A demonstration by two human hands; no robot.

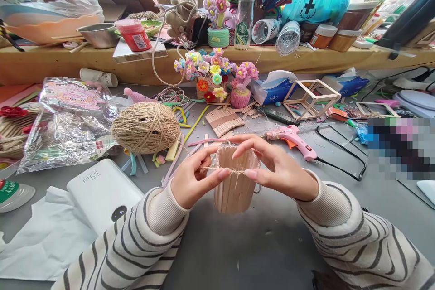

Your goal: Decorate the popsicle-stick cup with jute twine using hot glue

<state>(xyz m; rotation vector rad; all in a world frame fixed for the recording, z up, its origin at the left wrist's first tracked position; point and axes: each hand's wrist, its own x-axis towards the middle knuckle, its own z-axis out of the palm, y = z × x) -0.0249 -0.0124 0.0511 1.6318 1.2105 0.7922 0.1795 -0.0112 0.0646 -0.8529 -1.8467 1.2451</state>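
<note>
A small round cup made of wooden craft sticks [234,195] is held upright between my hands, above the grey table. Jute twine [238,171] runs along its rim. My left hand [195,176] is closed on the twine at the left, its thumb pressing the strand against the rim. My right hand [278,170] grips the rim's right side, thumb on the outer front and fingers reaching over the opening. From the left hand the strand leads back toward a large ball of jute twine [146,128].
A pink glue gun [299,141] with a black cord lies behind my right hand. Flat craft sticks [224,121] and a wooden cube frame [312,97] lie farther back. A white power bank [105,195] rests at left. Fuzzy flowers [210,70] stand before the crowded ledge [129,65].
</note>
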